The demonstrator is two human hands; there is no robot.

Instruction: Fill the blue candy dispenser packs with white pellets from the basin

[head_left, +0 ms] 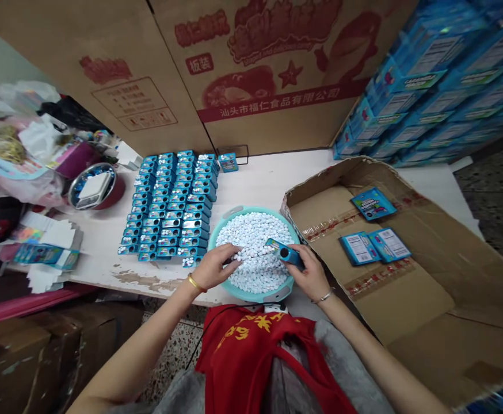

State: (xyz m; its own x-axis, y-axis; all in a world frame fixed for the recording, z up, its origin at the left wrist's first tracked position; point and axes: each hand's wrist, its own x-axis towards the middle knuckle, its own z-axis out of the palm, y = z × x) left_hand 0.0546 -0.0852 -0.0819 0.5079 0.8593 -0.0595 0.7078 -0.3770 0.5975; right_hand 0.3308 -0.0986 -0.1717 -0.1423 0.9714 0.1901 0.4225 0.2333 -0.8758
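A round teal plastic basin (251, 211) heaped with small white candies (255, 267) stands at the front of the table. My right hand (308, 272) grips a small blue tin (286, 255) over the basin's right side, with the tin's end tilted toward the candies. My left hand (211, 267) reaches in from the left, its fingertips on the candies. Whether those fingers hold any candies is hidden. Several tight rows of blue tins (169, 213) stand to the left of the basin, and a few lie against its rim.
A white table (269, 172) carries everything. A flattened cardboard box (364, 287) on the right holds several blue printed cards (374, 247). Stacked blue cartons (428, 86) rise at upper right. A steel bowl (91, 187) and plastic bags (22, 144) crowd the left.
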